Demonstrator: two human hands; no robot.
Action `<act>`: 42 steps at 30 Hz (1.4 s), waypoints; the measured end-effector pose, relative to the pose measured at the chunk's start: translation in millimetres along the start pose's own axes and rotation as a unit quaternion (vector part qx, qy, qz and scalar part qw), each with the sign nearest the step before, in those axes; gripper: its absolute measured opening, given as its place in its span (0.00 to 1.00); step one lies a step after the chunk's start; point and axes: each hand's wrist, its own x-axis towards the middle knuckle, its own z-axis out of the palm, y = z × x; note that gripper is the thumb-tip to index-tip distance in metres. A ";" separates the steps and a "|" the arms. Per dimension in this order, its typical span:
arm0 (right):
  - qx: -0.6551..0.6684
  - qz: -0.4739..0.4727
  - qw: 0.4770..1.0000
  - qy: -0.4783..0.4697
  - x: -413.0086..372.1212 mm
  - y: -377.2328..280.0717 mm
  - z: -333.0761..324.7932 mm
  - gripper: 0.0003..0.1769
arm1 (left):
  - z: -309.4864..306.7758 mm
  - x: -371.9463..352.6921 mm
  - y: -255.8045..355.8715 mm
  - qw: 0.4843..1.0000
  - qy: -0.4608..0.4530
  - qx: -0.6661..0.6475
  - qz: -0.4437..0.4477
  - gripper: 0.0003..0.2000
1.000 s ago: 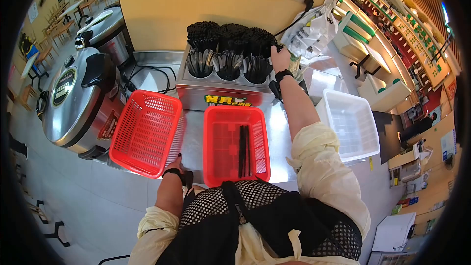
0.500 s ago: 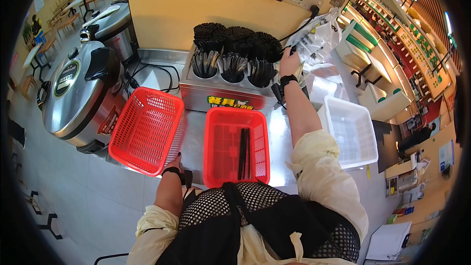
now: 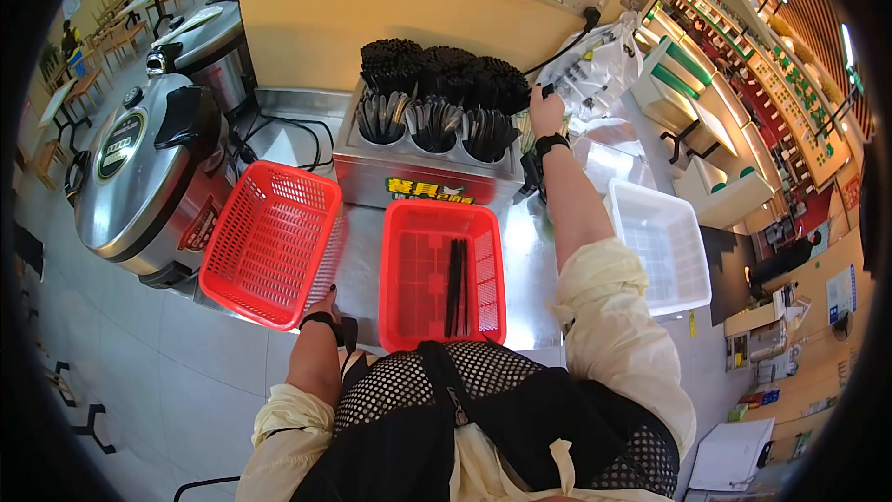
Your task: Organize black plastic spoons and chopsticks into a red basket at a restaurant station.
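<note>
left red basket [image 3: 271,242] and centre red basket [image 3: 400,270], lattice mesh; black chopsticks [image 3: 455,274] in centre one; white basket [image 3: 655,251] right; steel cutlery holder [image 3: 372,181], green-yellow label [image 3: 430,191]; black chopstick bundles [image 3: 446,70]; silver-black rice cooker [image 3: 139,186]; cream sleeve [image 3: 613,335]; black fishnet vest [image 3: 400,390]

t-1.0 s → now | right hand [image 3: 545,113]: moves from the right rim of the cutlery holder [image 3: 423,144] to just right of it, nearer the plastic bag [image 3: 595,65] | fingertips now at a small black item [image 3: 548,90], kind unclear
</note>
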 end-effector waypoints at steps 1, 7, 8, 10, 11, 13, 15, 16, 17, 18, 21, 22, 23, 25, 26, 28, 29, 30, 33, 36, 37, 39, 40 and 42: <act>0.002 -0.001 1.000 0.000 1.8 -4.7 -3.0 0.26 | -0.6 -4.3 2.9 0.999 -0.001 0.033 -0.004 0.27; 0.023 -0.022 0.999 0.030 17.1 -5.5 -33.8 0.22 | -5.1 -53.5 46.6 0.970 -0.030 0.238 -0.045 0.32; 0.037 -0.015 0.999 0.027 18.6 -7.6 -41.9 0.21 | -6.0 -61.6 53.9 0.966 -0.027 0.253 -0.052 0.33; 0.059 -0.010 0.998 0.027 25.2 -11.7 -60.1 0.21 | -6.1 -62.3 55.2 0.962 -0.032 0.265 -0.051 0.35; 0.082 -0.004 0.996 0.026 26.9 -10.7 -68.8 0.20 | -10.5 -50.0 46.3 0.951 -0.053 0.305 -0.011 0.36; 0.094 0.009 0.995 0.037 30.4 -15.0 -92.9 0.19 | -15.7 -39.7 43.8 0.935 -0.075 0.345 0.028 0.38; 0.122 0.017 0.991 0.054 26.1 -27.5 -120.8 0.17 | -18.6 -37.5 51.1 0.876 -0.192 0.441 -0.028 0.51; 0.135 0.024 0.989 0.056 28.6 -20.4 -130.1 0.16 | -18.2 -30.8 42.1 0.875 -0.194 0.442 -0.030 0.51; 0.143 0.010 0.988 0.062 21.4 -29.1 -145.0 0.15 | -13.6 -17.8 25.4 0.922 -0.119 0.368 0.016 0.40; 0.157 0.006 0.985 0.068 16.6 -29.3 -155.1 0.15 | -7.5 1.0 4.6 0.955 -0.041 0.288 0.062 0.33; 0.193 0.020 0.979 0.065 -5.4 -33.4 -181.0 0.15 | -0.5 25.7 -21.5 0.993 0.027 0.076 0.085 0.33; 0.217 0.046 0.974 0.034 -14.7 -35.5 -187.0 0.14 | -0.4 10.9 -9.4 0.989 0.010 0.119 0.082 0.33; 0.241 0.073 0.968 0.001 -25.1 -37.9 -191.3 0.13 | -3.0 -7.2 7.7 0.984 -0.006 0.162 0.076 0.33; 0.216 0.108 0.968 -0.075 -50.3 -38.7 -190.5 0.13 | -11.4 -15.8 26.9 0.958 -0.057 0.277 0.049 0.35; 0.164 0.118 0.973 -0.113 -69.2 -47.0 -189.5 0.14 | -15.9 -17.3 29.7 0.916 -0.111 0.384 0.033 0.38; 0.096 0.108 0.973 -0.178 -108.5 -55.8 -180.5 0.16 | -16.4 -3.8 15.3 0.898 -0.077 0.427 0.071 0.40; 0.078 0.087 0.972 -0.205 -125.9 -48.8 -170.4 0.17 | -14.1 1.4 11.6 0.877 -0.044 0.462 0.120 0.41; 0.074 0.032 0.976 -0.205 -142.3 -35.9 -156.5 0.15 | -12.0 -10.9 17.3 0.877 -0.045 0.463 0.117 0.41; 0.069 -0.023 0.970 -0.232 -183.9 -23.8 -135.3 0.14 | -5.6 -49.5 39.7 0.959 -0.029 0.275 0.068 0.40; 0.034 -0.027 0.963 -0.268 -209.2 -24.3 -130.5 0.14 | -7.6 -31.1 31.4 0.961 -0.038 0.272 0.029 0.40; 0.021 -0.025 0.960 -0.280 -215.5 -22.3 -128.3 0.14 | -8.2 -27.8 28.4 0.961 -0.037 0.273 0.028 0.40; 0.006 -0.023 0.957 -0.288 -225.1 -21.9 -125.2 0.14 | -6.3 -54.6 44.9 0.961 -0.034 0.275 0.013 0.38; -0.009 -0.021 0.955 -0.297 -229.6 -20.7 -124.4 0.14 | -4.9 -43.1 34.2 0.960 -0.034 0.277 0.011 0.38; -0.006 -0.009 0.953 -0.303 -236.4 -15.1 -120.8 0.14 | -0.2 -23.2 13.8 0.997 0.002 0.068 0.038 0.36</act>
